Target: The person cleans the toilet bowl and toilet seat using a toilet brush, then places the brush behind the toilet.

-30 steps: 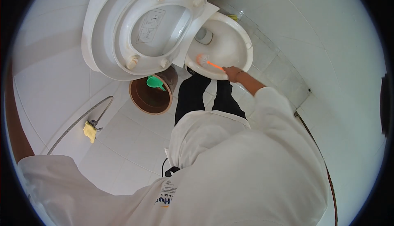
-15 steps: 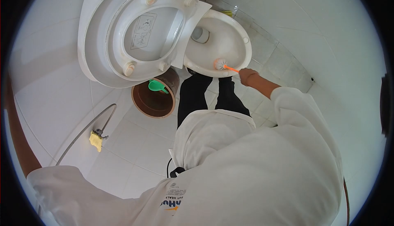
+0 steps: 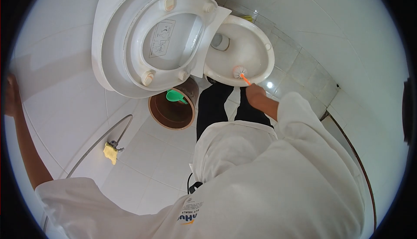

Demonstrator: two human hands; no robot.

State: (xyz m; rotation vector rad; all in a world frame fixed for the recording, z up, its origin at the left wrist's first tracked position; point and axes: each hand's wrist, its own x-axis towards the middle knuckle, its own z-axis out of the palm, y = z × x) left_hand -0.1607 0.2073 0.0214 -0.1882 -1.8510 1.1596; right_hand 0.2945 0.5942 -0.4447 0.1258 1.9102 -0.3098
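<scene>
"Logging right hand (image 3: 255,95): state?"

"Closed round the orange handle of a brush (image 3: 242,75). Brush head inside the toilet bowl (image 3: 252,50), low on the side nearest the person's legs."

"Left hand (image 3: 11,95)?"

"At the extreme left edge of view, beside the white wall (image 3: 56,100). Fingers dark, partly cut off; cannot tell whether open or closed."

"Surroundings?"

"Seat (image 3: 134,43) raised. Brown bucket (image 3: 190,92) near the bowl, green dipper (image 3: 173,95) inside it. Yellow cloth (image 3: 110,153) well apart."

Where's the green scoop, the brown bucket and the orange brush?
Green scoop (image 3: 174,95): head view, on its cup.
Brown bucket (image 3: 192,92): head view, on its outer wall.
Orange brush (image 3: 244,78): head view, on its handle.
</scene>
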